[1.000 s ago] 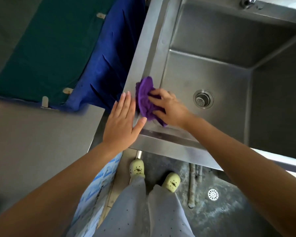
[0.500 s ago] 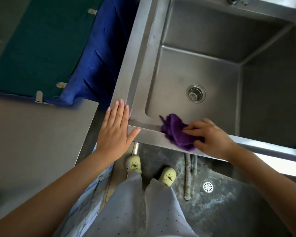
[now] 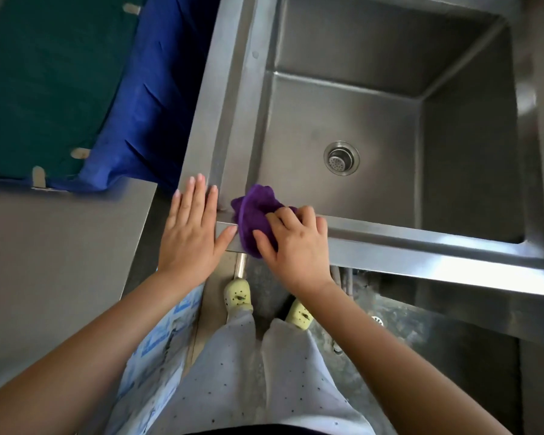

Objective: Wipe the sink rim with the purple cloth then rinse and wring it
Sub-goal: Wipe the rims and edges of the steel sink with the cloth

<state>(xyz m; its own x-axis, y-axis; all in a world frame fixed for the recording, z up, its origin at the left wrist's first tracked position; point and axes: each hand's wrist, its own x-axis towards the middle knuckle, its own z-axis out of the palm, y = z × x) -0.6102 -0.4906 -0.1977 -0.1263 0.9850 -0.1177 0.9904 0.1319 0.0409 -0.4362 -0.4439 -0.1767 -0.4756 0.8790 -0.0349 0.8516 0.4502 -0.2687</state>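
Note:
A bunched purple cloth [image 3: 252,211] lies on the front rim of the steel sink [image 3: 421,246], close to its front-left corner. My right hand [image 3: 296,246] presses down on the cloth and grips it, covering its right part. My left hand [image 3: 190,233] rests flat on the corner of the rim, fingers spread, thumb almost touching the cloth. The basin is dry-looking, with a round drain strainer [image 3: 341,157] in its floor.
A grey steel counter [image 3: 60,262] adjoins the sink on the left. Blue fabric [image 3: 151,105] and a green sheet [image 3: 44,73] hang beyond it. Below are my legs, pale yellow shoes [image 3: 237,295] and a floor drain [image 3: 378,320].
My right hand slid the cloth from the left rim to the front rim, then back left along the front rim to the corner. My left hand stayed flat on the corner.

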